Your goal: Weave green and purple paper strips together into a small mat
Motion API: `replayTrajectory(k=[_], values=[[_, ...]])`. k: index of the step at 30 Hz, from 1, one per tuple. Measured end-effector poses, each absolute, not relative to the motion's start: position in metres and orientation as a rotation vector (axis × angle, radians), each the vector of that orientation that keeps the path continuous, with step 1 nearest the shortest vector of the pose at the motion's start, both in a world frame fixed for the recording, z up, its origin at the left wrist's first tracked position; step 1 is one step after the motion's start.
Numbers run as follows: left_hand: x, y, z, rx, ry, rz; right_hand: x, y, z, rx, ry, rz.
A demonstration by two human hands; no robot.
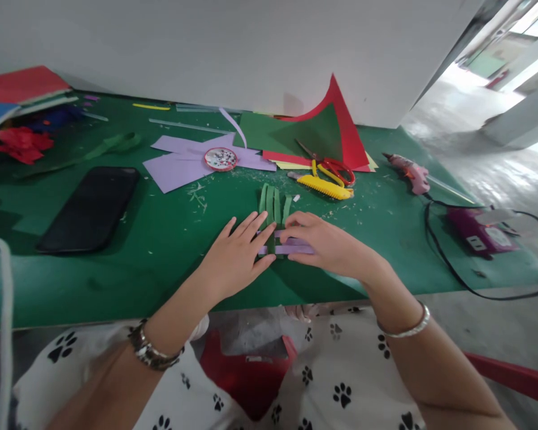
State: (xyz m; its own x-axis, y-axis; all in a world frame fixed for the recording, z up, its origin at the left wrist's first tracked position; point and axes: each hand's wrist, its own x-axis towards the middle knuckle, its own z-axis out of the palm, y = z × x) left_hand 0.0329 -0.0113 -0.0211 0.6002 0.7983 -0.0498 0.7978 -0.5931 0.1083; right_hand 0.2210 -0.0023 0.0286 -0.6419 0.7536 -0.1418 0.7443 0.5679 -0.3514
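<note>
Green paper strips [270,200] stand side by side near the table's front, crossed by purple paper strips [298,246] in a small weave. My left hand [235,257] lies flat with its fingers spread, its fingertips resting on the left side of the weave. On the right side, my right hand [329,245] has its fingers bent and closed around the ends of the strips. Which strip sits between its fingertips is partly hidden. Both hands touch the weave, and their fingers cover part of it.
Beyond the weave lie a yellow cutter [325,187], red-handled scissors [338,170], purple paper [177,170] and green and red sheets [291,131]. A black phone [89,209] is at left. A pink glue gun [412,173] and a corded purple box [479,230] are at right.
</note>
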Motion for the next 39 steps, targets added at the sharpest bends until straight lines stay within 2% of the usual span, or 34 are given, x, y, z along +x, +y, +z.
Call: replayTrajectory(k=[7, 14, 29, 39], values=[[0.034, -0.012, -0.020, 2.691, 1.358, 0.008, 0.227, 0.000, 0.027, -1.251, -2.704, 0.641], [0.034, -0.011, -0.017, 2.677, 1.345, -0.013, 0.231, 0.005, 0.023, -1.529, -2.635, 0.323], [0.036, -0.012, -0.017, 2.669, 1.360, -0.018, 0.229, 0.001, 0.019, -1.391, -2.677, 0.536], [0.038, -0.014, -0.015, 2.661, 1.384, 0.001, 0.216, -0.001, 0.023, -1.609, -2.561, 0.412]])
